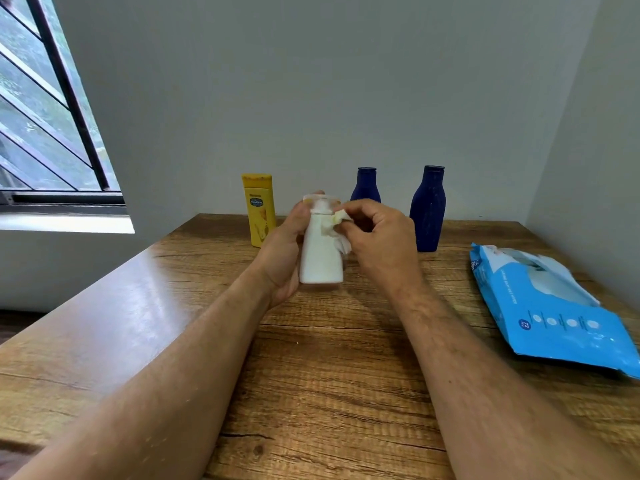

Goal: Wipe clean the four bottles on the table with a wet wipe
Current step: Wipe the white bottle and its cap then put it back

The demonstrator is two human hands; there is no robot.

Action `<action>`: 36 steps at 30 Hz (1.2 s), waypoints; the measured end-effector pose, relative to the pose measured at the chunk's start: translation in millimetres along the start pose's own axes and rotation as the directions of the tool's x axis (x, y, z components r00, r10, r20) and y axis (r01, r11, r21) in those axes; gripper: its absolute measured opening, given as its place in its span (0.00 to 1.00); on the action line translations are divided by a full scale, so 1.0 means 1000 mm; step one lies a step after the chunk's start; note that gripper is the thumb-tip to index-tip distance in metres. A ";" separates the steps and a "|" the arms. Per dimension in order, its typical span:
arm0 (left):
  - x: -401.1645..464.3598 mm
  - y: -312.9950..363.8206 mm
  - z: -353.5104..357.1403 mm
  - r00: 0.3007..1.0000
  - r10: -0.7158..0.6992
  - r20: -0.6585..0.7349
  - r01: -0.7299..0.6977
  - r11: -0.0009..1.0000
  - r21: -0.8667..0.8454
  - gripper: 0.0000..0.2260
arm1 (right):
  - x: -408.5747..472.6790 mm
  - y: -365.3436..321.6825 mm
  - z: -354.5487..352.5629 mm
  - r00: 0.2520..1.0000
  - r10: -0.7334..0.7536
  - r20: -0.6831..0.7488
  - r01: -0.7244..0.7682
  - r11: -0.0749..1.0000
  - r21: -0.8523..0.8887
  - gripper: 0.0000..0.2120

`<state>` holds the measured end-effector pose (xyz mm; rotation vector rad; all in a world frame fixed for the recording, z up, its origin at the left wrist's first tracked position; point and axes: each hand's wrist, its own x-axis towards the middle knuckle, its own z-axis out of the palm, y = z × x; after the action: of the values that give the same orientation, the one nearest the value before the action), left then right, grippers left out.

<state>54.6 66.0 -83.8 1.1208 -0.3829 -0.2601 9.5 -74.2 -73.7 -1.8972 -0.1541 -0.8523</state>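
My left hand (pixel 282 247) grips a white bottle (pixel 320 258) from the left and holds it upright above the wooden table (pixel 311 358). My right hand (pixel 377 237) pinches a white wet wipe (pixel 341 225) against the bottle's neck, just under the cap. A yellow bottle (pixel 260 209) stands at the back, left of my hands. Two dark blue bottles stand against the wall: one (pixel 365 187) partly hidden behind my right hand, the other (pixel 428 207) further right.
A light blue pack of wet wipes (pixel 550 313) lies flat near the table's right edge, its flap open. A barred window (pixel 52 116) is at the left. Grey walls close the table's back and right sides.
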 end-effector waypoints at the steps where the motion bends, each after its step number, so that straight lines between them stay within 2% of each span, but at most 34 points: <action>1: 0.001 0.000 -0.002 1.000 0.007 0.016 -0.007 1.000 -0.016 0.16 | 0.000 0.000 0.000 1.000 0.001 0.001 -0.001 1.000 -0.002 0.08; 5: -0.001 0.002 -0.003 1.000 0.004 -0.024 -0.006 0.997 -0.074 0.17 | -0.001 0.001 0.000 0.995 0.002 0.104 0.004 0.998 -0.065 0.06; 10: -0.001 0.008 -0.003 0.990 -0.013 -0.137 -0.010 0.986 -0.164 0.22 | -0.005 -0.003 -0.001 0.965 -0.079 0.249 0.132 0.970 -0.204 0.07; 13: 0.000 0.006 -0.004 0.991 -0.025 -0.133 0.001 0.984 -0.177 0.22 | -0.006 -0.005 -0.001 0.952 -0.095 0.292 0.174 0.950 -0.260 0.08; 16: -0.001 0.001 -0.002 0.993 -0.061 -0.099 0.050 0.992 -0.117 0.23 | -0.007 -0.007 0.001 0.959 -0.106 0.263 0.182 0.941 -0.285 0.09; 21: -0.001 -0.007 0.002 0.989 -0.143 0.044 0.146 0.987 -0.071 0.22 | -0.008 -0.010 0.004 0.972 -0.235 0.015 0.232 0.943 -0.240 0.11; 23: 0.000 -0.007 0.001 0.990 -0.127 0.065 0.133 0.986 -0.101 0.21 | -0.006 -0.010 0.005 0.964 -0.265 -0.001 0.255 0.930 -0.265 0.10; 26: 0.002 -0.005 0.000 0.995 -0.099 0.009 0.100 0.989 -0.108 0.22 | -0.005 -0.011 0.004 0.971 -0.187 0.147 0.222 0.934 -0.279 0.08; 30: 0.005 0.001 -0.006 0.991 -0.053 -0.121 0.026 0.977 -0.210 0.21 | -0.010 -0.011 0.006 0.937 -0.114 0.329 0.211 0.938 -0.276 0.09; 33: 0.005 0.003 -0.006 0.988 -0.056 -0.147 0.019 0.971 -0.238 0.21 | -0.012 -0.012 0.007 0.925 -0.127 0.358 0.237 0.929 -0.283 0.09; 36: 0.001 -0.001 -0.002 0.990 -0.108 -0.089 0.092 0.981 -0.169 0.23 | -0.010 -0.011 0.005 0.938 -0.125 0.323 0.231 0.921 -0.314 0.10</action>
<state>56.0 67.0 -85.5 0.9870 -0.2139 -0.3183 -0.3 -61.9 -72.9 -2.3727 -0.3891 -0.7446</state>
